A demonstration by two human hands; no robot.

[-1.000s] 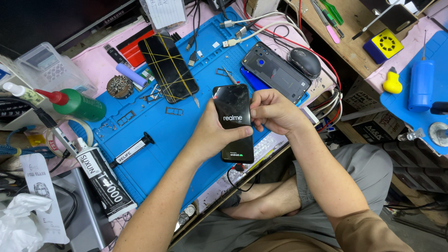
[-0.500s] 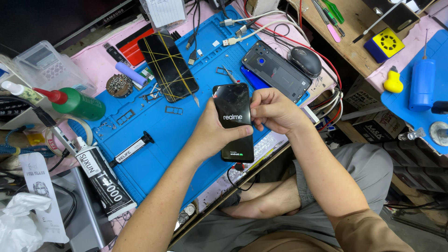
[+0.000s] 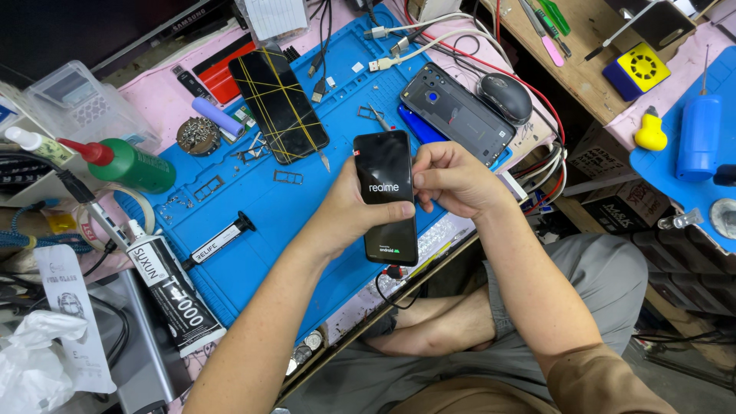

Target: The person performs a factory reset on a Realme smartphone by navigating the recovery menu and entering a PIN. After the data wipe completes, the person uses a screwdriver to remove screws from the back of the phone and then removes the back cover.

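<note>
A black smartphone [image 3: 386, 176] with a lit dark screen showing a white logo is held over the blue work mat [image 3: 253, 222]. My left hand [image 3: 349, 218] cradles it from below and the left, thumb across the lower screen. My right hand [image 3: 452, 180] grips its right edge with fingertips on the side. A thin cable [image 3: 387, 287] hangs from the phone's bottom end.
On the mat lie a second phone wrapped in yellow bands [image 3: 280, 103], a grey phone back cover [image 3: 456, 115], a black mouse [image 3: 504, 98], glue tubes [image 3: 172, 295], a green bottle [image 3: 130, 165] and small parts. A yellow fan [image 3: 636, 70] and blue bottle [image 3: 698, 138] sit at right.
The phone has tilted slightly and its screen shows the logo more clearly; both hands keep nearly the same hold.
</note>
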